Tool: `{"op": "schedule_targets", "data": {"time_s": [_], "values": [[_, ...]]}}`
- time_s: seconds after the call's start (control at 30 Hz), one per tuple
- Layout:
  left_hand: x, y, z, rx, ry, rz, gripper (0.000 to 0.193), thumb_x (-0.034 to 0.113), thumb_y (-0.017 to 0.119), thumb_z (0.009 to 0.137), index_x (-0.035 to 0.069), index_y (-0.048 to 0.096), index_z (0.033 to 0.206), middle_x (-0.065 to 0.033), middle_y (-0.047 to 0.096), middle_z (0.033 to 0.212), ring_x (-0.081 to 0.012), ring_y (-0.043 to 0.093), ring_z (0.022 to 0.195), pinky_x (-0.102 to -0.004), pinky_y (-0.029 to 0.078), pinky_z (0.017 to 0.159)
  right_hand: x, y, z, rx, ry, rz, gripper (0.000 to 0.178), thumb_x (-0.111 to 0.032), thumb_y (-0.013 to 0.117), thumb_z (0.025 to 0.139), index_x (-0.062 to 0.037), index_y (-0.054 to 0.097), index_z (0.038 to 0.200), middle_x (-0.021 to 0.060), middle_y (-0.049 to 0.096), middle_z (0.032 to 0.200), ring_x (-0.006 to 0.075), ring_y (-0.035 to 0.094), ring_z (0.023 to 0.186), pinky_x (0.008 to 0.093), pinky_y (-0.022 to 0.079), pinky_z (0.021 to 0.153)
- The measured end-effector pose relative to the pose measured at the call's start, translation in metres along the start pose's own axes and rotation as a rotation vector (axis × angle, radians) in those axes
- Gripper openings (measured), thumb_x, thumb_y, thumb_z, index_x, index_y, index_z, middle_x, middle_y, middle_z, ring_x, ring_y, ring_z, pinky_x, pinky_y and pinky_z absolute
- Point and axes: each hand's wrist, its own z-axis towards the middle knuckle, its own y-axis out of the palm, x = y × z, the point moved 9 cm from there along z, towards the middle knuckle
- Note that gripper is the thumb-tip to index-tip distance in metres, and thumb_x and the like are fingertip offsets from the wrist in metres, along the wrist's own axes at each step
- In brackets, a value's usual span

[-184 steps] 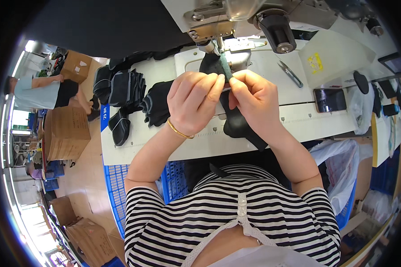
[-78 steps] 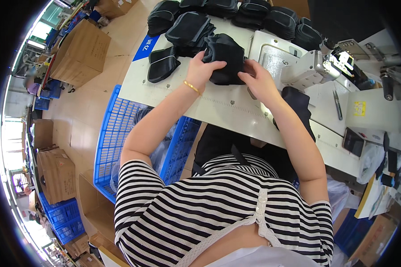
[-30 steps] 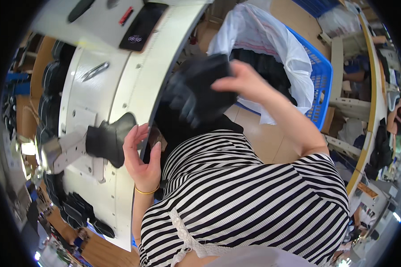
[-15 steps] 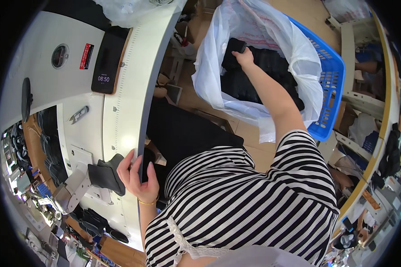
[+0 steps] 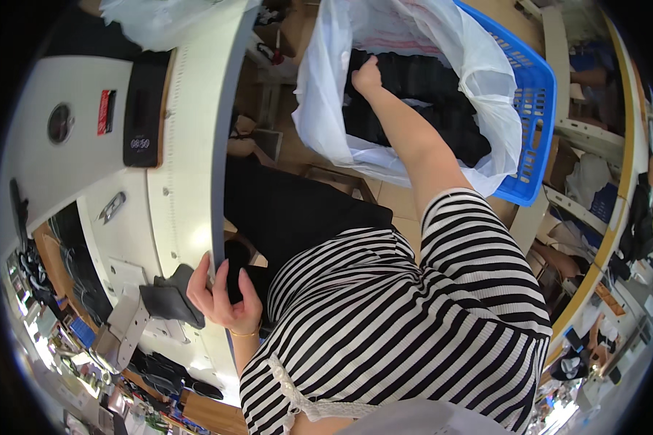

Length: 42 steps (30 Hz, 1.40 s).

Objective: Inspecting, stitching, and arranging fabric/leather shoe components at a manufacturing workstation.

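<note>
My right hand (image 5: 368,75) reaches into a white plastic bag (image 5: 318,101) at the top centre. Its fingers are curled on a black fabric piece (image 5: 357,59) at the left side of a pile of black fabric pieces (image 5: 435,94); the fingertips are partly hidden. My left hand (image 5: 228,299) rests at the edge of the white sewing machine table (image 5: 192,217), fingers apart and nothing in them. Beside its fingertips, a dark grey fabric piece (image 5: 173,296) lies by the machine head (image 5: 123,330).
The bag lines a blue plastic basket (image 5: 537,138) on the floor. A phone (image 5: 144,119) and small thread snips (image 5: 112,208) lie on the table. More black pieces (image 5: 156,373) sit beyond the machine. A yellow-edged shelf (image 5: 608,254) stands on the right.
My right hand has lowered the black piece onto the left part of the pile. The view has shifted, so table and basket appear further left. My left hand stays at the table edge.
</note>
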Motion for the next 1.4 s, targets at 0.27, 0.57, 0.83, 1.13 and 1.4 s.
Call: {"op": "schedule_targets", "data": {"time_s": [0.27, 0.57, 0.83, 1.13, 1.4], "values": [[-0.004, -0.02, 0.006, 0.102, 0.093, -0.112, 0.028, 0.007, 0.075, 0.069, 0.003, 0.07, 0.096, -0.0156, 0.066, 0.114, -0.0337, 0.061, 0.102, -0.0425, 0.046, 0.09, -0.152, -0.175, -0.116, 0.263, -0.616, 0.21, 0.037, -0.014, 0.061, 0.082, 0.0008, 0.059, 0.116, 0.0189, 0.064, 0.108, 0.035, 0.062, 0.101, 0.042, 0.048, 0.092], [-0.044, -0.067, -0.158, 0.486, -0.068, -0.131, 0.02, 0.009, 0.077, 0.073, 0.003, 0.066, 0.088, -0.0111, 0.066, 0.102, -0.0272, 0.064, 0.097, -0.0405, 0.053, 0.081, -0.272, -0.134, -0.473, -0.894, -1.286, 0.659, 0.023, 0.006, 0.053, 0.095, 0.0068, 0.056, 0.118, 0.0183, 0.068, 0.09, 0.0169, 0.064, 0.078, 0.0283, 0.055, 0.074], [-0.058, -0.081, -0.55, 0.766, -1.619, 0.356, 0.04, 0.005, 0.067, 0.075, 0.002, 0.056, 0.113, -0.0205, 0.056, 0.119, -0.0389, 0.051, 0.114, -0.0449, 0.043, 0.097, -0.23, -0.059, -0.741, -1.774, -1.818, 0.162, 0.017, 0.008, 0.062, 0.085, 0.0026, 0.064, 0.101, 0.0119, 0.071, 0.084, 0.02, 0.067, 0.066, 0.0279, 0.051, 0.059], [-0.014, -0.007, -0.751, 0.27, -2.561, 0.261, 0.109, 0.032, 0.082, 0.071, -0.001, 0.015, 0.151, -0.0283, 0.023, 0.153, -0.044, 0.038, 0.134, -0.0474, 0.036, 0.108, -0.166, -0.027, -0.843, -1.981, -2.018, -0.174, 0.018, 0.003, 0.065, 0.083, 0.0003, 0.064, 0.101, 0.0108, 0.07, 0.083, 0.027, 0.068, 0.071, 0.0348, 0.054, 0.063], [-0.042, 0.084, -0.707, 0.268, -1.626, -0.293, 0.043, 0.007, 0.058, 0.083, 0.009, 0.056, 0.126, -0.02, 0.067, 0.107, -0.0362, 0.065, 0.097, -0.0447, 0.051, 0.088, -0.113, -0.022, -0.913, -2.142, -2.319, -0.285, 0.05, -0.002, 0.071, 0.074, -0.0045, 0.06, 0.122, 0.0142, 0.055, 0.132, 0.0318, 0.057, 0.113, 0.0421, 0.048, 0.093]]}}
